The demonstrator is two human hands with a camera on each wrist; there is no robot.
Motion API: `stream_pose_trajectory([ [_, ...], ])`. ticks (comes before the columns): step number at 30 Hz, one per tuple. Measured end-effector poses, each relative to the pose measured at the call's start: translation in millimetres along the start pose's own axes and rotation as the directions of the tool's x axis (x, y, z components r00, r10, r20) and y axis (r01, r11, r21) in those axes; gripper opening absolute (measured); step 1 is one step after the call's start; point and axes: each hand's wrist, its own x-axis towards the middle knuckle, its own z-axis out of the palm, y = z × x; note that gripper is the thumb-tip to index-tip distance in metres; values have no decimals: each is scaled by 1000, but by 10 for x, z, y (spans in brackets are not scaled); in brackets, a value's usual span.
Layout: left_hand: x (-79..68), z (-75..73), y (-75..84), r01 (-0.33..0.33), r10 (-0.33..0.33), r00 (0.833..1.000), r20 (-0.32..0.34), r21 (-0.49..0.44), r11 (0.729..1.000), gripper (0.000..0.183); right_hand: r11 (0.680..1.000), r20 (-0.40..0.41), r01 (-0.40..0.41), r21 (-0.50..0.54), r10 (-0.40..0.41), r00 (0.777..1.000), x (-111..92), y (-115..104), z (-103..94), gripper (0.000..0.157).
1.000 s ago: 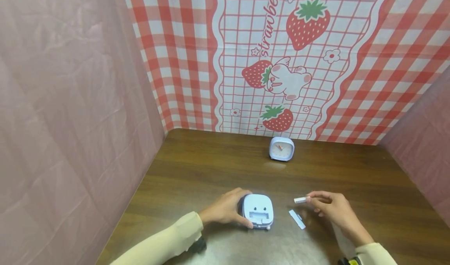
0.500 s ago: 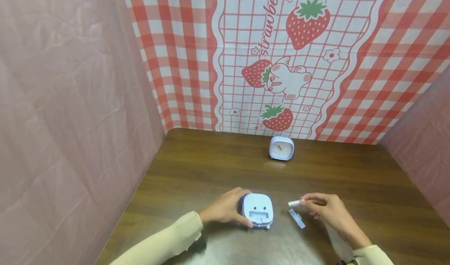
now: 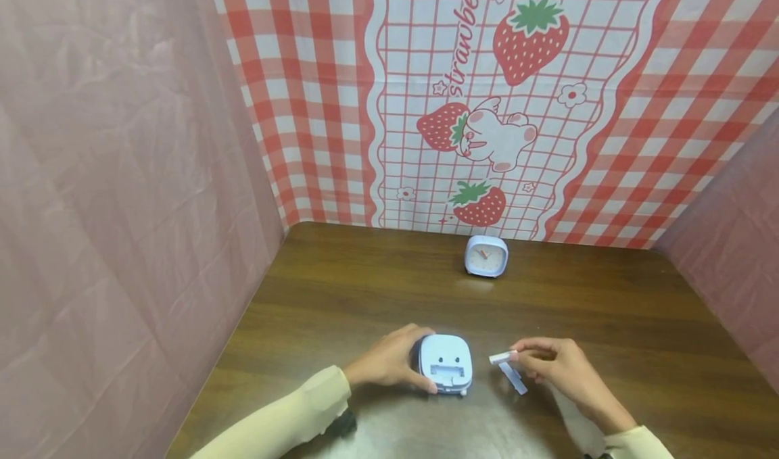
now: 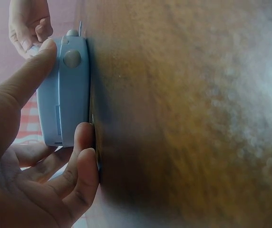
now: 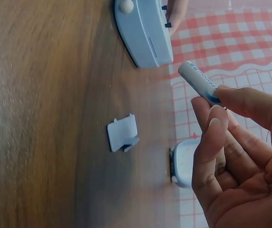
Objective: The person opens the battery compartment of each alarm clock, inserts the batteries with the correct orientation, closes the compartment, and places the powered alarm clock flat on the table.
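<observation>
A light blue clock (image 3: 447,351) lies face down on the table, its back up with an open battery compartment and two dark knobs. My left hand (image 3: 389,361) grips its left side, thumb near the lower edge and fingers round the far side; the left wrist view shows the thumb on the clock (image 4: 74,95). Between thumb and fingers, my right hand (image 3: 562,371) pinches a white battery (image 5: 198,80), held above the table right of the clock. Below the battery lies the battery cover (image 3: 514,378), flat on the table, seen whole in the right wrist view.
A second light blue clock (image 3: 486,256) stands upright at the back of the wooden table (image 3: 365,276), its dial facing me. Behind it hangs a red-checked strawberry cloth (image 3: 328,107). Pink curtains (image 3: 134,175) close off both sides.
My right hand has moved left with the battery, nearer the clock and now above the battery cover. My left hand and the clock it grips have stayed in place.
</observation>
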Motion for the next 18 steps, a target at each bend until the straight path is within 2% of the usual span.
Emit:
stream_pose_trajectory([
  [5,-1,3,-8,-3,3,1000,-3,2,1000,95,1000,34,1,15,-2,999,-13,-22,39,29],
  [18,11,14,-23,-19,19,1000,-6,7,1000,96,998,104,65,19,-66,992,-63,-87,137,29],
])
